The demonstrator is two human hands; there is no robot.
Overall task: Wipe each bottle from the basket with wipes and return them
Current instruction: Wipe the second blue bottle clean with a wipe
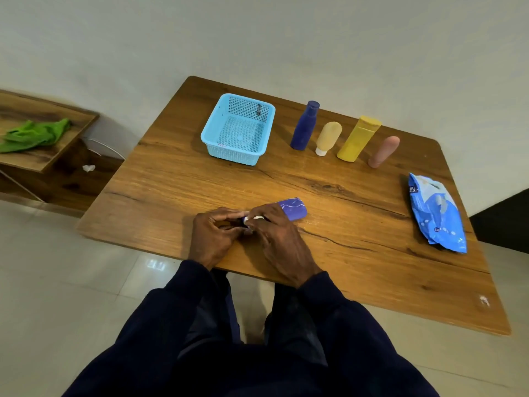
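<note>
L fingers (pixel 229 217), R fingers (pixel 264 211) clamped on 1 purple bottle (pixel 293 209) | 4 bottles (pixel 357 138) upright | 1 basket (pixel 213 130) | 1 wipes pk (pixel 436 213)

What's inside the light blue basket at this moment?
No bottles: the basket shows its bare perforated floor, plus a small dark mark on its far wall, too small to identify. The near wall's inner face is hidden from this view.

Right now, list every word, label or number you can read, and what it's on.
Nothing can be quoted.
Wipes pack: white letters on a dark patch, too blurred to read.
Basket: small red mark on its front rim, too small to read.
Purple bottle: white swirls, no legible text.
</note>
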